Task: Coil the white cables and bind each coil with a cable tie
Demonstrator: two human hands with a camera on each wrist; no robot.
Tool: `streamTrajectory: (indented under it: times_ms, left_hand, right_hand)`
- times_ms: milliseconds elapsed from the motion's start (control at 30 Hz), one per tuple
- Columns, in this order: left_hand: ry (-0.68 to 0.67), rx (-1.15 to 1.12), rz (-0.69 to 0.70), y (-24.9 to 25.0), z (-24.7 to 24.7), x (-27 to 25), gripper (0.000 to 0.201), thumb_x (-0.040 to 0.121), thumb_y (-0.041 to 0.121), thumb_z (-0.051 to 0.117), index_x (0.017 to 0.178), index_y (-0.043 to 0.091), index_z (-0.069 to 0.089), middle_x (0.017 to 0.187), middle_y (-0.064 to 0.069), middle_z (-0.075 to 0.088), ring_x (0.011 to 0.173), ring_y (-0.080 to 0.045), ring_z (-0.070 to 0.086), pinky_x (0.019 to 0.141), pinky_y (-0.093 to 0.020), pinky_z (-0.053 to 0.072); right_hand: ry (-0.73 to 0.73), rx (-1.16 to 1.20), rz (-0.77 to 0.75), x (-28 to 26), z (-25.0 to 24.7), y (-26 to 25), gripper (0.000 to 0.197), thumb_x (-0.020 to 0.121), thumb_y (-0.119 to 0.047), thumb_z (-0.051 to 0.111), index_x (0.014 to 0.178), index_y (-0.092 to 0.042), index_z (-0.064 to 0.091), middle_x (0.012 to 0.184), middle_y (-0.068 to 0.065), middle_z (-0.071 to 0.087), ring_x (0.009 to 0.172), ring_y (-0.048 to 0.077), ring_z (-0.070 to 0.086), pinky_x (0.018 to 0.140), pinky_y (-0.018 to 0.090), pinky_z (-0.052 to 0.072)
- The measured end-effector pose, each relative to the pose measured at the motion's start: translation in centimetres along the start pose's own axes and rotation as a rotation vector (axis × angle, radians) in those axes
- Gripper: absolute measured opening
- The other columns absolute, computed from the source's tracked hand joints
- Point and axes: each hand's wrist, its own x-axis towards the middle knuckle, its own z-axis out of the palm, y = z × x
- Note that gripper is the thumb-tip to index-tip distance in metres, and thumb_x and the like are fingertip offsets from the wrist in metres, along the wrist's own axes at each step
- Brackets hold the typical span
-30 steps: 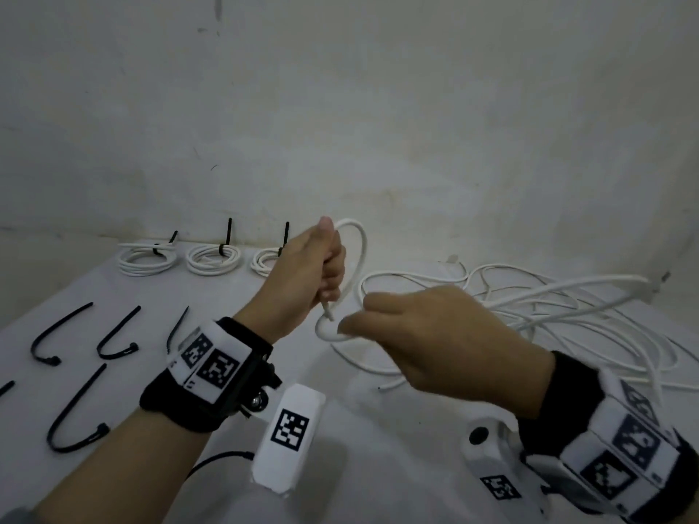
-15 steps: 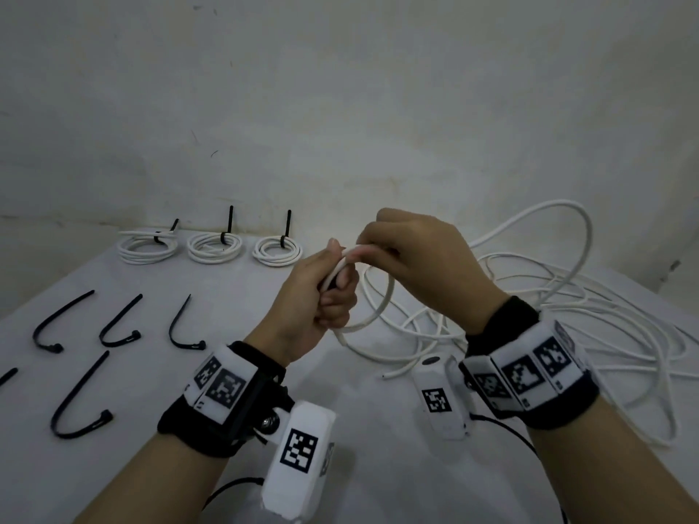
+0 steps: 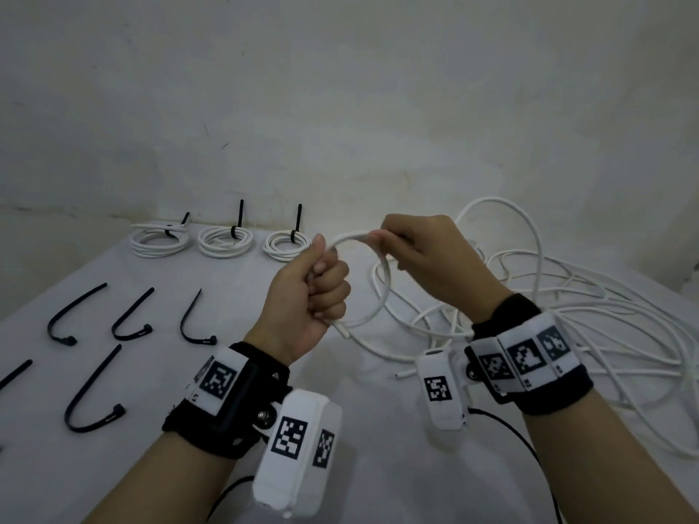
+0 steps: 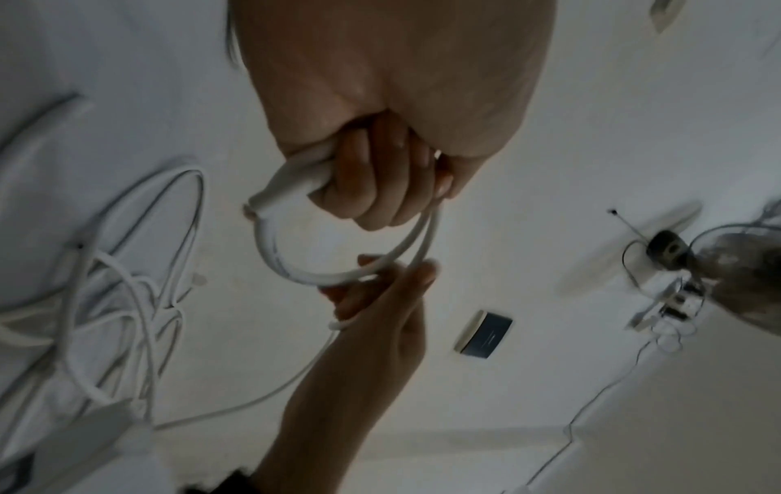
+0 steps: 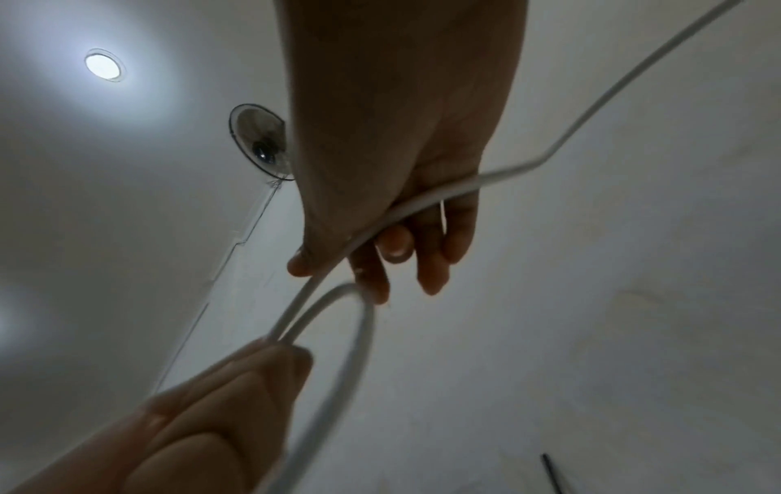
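Note:
A white cable loop [image 3: 382,281] hangs in the air between my hands above the table. My left hand [image 3: 314,293] grips the loop in a fist, and the cable's end plug [image 3: 342,330] sticks out below the fingers. The left wrist view shows the loop [image 4: 296,267] under the curled fingers [image 4: 380,187]. My right hand [image 3: 416,255] pinches the cable at the top of the loop and lays a further turn beside the first. In the right wrist view the cable [image 5: 380,220] crosses the palm. The cable's loose length [image 3: 529,236] arcs behind the right hand.
Three bound white coils [image 3: 227,242] with black ties lie along the back wall. Several open black cable ties [image 3: 128,323] lie at the left of the white table [image 3: 378,467]. A tangle of loose white cable [image 3: 605,334] covers the right side.
My right hand swung up and over from the low right to the top of the loop, bringing another turn of cable to the left hand. The left hand dropped slightly.

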Motion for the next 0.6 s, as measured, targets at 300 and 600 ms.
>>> streamTrajectory:
  times_ms: [300,600]
  left_hand:
    - [-0.011,-0.168,0.126,1.4,-1.3,0.1,0.044,0.089,0.037,0.038,0.048,0.021,0.038,0.039,0.008,0.023,0.039,-0.008,0.005,0.032,-0.016,0.011]
    - [0.067,-0.314,0.260,2.4,-3.2,0.5,0.058,0.101,0.039,0.025,0.049,0.020,0.042,0.039,0.006,0.027,0.040,-0.008,0.006,0.032,-0.015,0.015]
  right_hand:
    - [0.067,-0.320,-0.030,-2.3,-2.7,6.7,0.024,0.094,-0.029,0.038,0.099,-0.012,0.055,0.087,0.006,0.058,0.081,0.031,0.055,0.083,0.045,0.036]
    - [0.005,-0.370,-0.017,-6.4,-4.0,7.8,0.021,0.094,-0.011,0.051,0.111,-0.023,0.050,0.088,0.006,0.053,0.059,0.028,0.053,0.048,0.041,0.047]
